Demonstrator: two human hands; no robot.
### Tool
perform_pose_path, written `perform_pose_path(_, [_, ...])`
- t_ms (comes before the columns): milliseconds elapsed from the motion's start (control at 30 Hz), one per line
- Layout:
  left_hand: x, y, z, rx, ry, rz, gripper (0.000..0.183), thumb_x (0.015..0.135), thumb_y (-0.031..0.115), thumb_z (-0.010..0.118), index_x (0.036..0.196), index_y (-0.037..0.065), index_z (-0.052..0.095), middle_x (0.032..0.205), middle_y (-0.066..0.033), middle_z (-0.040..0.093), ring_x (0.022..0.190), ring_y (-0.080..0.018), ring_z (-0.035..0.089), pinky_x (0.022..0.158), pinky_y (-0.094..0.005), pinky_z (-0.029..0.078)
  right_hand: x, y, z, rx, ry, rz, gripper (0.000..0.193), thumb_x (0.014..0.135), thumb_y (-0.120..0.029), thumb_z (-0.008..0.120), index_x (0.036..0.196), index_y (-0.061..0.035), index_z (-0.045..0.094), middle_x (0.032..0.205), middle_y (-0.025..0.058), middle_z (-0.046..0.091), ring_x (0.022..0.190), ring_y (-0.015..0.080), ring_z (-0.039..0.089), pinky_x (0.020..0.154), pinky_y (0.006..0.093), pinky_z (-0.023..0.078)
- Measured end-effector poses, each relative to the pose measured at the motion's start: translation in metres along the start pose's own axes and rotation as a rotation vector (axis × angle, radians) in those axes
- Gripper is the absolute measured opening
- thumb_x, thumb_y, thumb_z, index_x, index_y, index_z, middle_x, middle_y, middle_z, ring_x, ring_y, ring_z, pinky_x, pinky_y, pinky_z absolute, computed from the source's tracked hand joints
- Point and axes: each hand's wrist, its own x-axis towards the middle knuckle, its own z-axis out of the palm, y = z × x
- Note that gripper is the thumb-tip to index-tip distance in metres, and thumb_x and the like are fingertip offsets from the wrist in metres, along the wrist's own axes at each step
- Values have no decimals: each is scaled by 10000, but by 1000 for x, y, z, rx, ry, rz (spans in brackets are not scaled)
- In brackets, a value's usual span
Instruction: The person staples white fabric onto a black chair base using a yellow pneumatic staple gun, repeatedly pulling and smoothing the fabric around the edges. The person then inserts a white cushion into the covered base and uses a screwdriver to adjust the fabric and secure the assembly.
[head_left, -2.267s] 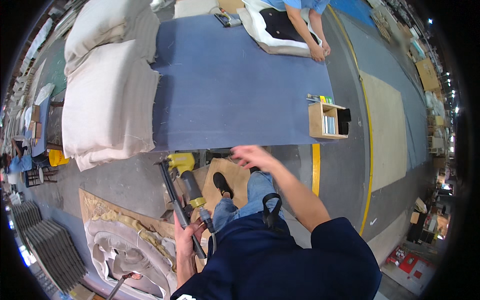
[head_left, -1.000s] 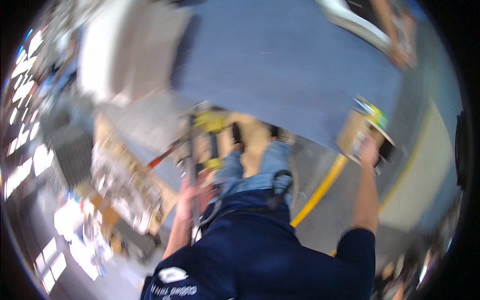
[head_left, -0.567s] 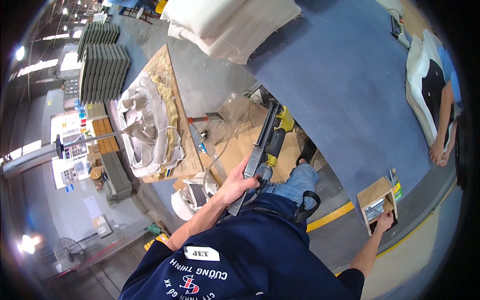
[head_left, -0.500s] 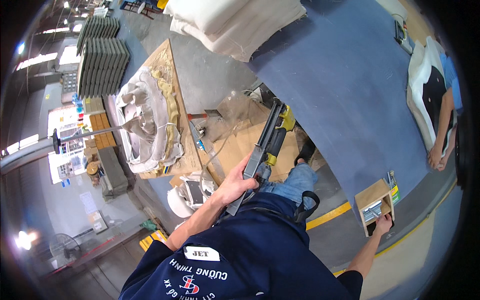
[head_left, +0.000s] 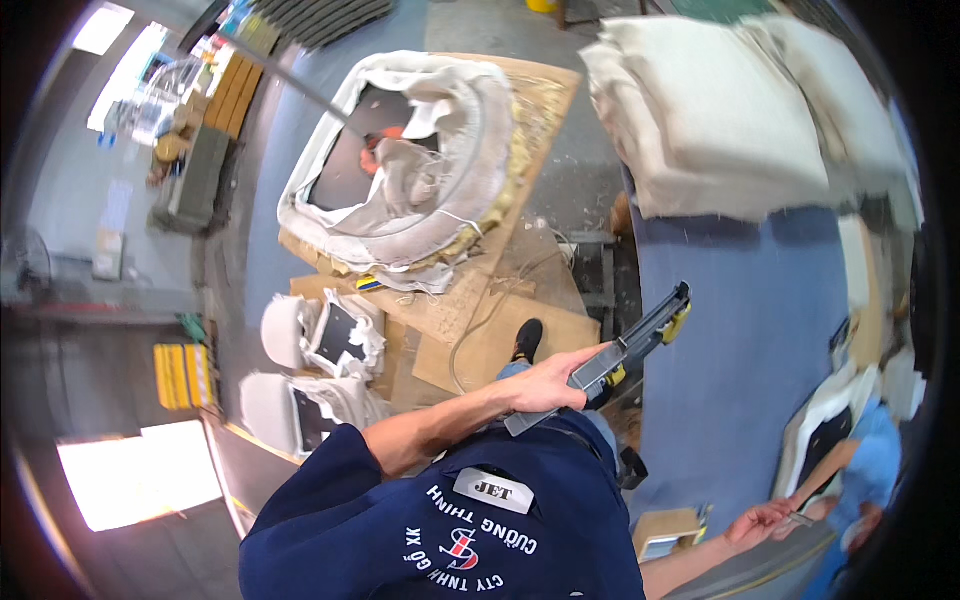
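Observation:
My left hand (head_left: 552,385) is closed around a yellow-and-black staple gun (head_left: 640,340), its long magazine uppermost and its nose pointing up and right. Out to the lower right, my right hand (head_left: 755,527) pinches a small silvery strip of staples (head_left: 800,519), partly blurred. Just left of that hand stands a small wooden box (head_left: 668,532) with silvery strips inside, on the near end of the blue-topped table (head_left: 740,330). A co-worker's arm (head_left: 830,472) comes close beyond my right fingers, over a white-and-black upholstered piece (head_left: 822,440).
A large cream upholstered seat (head_left: 470,170) lies on a wooden board (head_left: 530,130) ahead. Cream padded pieces (head_left: 710,110) are stacked at the table's far end. Smaller upholstered pieces (head_left: 285,330) sit to the left. A hose (head_left: 465,350) crosses cardboard (head_left: 430,360) on the floor.
My right hand has come out of the wooden box with the strip and moved rightward. The view has turned; the staple gun stays in my left hand, now tilted further right.

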Motion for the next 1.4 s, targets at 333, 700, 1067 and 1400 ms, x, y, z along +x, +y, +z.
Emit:
perform_pose_path(333, [-44, -16, -84, -105, 250, 223, 972, 737, 50, 611, 1634, 30, 238, 1614, -189, 381, 1490, -236, 354, 1206, -324, 287, 177, 400, 188, -1059, 17, 558, 487, 990, -148, 697, 1444, -45, 550, 1036, 20, 685, 766, 38, 593, 613, 162, 463])
perform_pose_path(700, [-58, -18, -85, 125, 396, 264, 926, 741, 66, 617, 1612, 70, 305, 1620, -260, 347, 1581, -355, 185, 1249, -411, 247, 188, 555, 261, -1955, -525, 911, 446, 949, -135, 739, 1341, 24, 594, 921, 102, 739, 731, 142, 716, 632, 267, 591])
perform_pose_path(1067, [-50, -6, -83, 108, 312, 275, 905, 735, 46, 608, 1597, 47, 329, 1626, -229, 351, 1572, -347, 215, 1253, -410, 248, 187, 559, 214, -2311, -941, 526, 275, 950, -229, 731, 1137, -28, 714, 807, 105, 734, 674, 215, 715, 584, 330, 559])
perform_pose_path(1400, [-27, 14, -78, -73, 262, 245, 936, 719, -56, 591, 1609, 37, 316, 1593, -139, 395, 1488, -232, 369, 1212, -332, 276, 176, 525, 199, -2107, -951, -186, 184, 951, -197, 713, 1086, -73, 730, 1136, 112, 653, 677, 281, 676, 634, 385, 559])
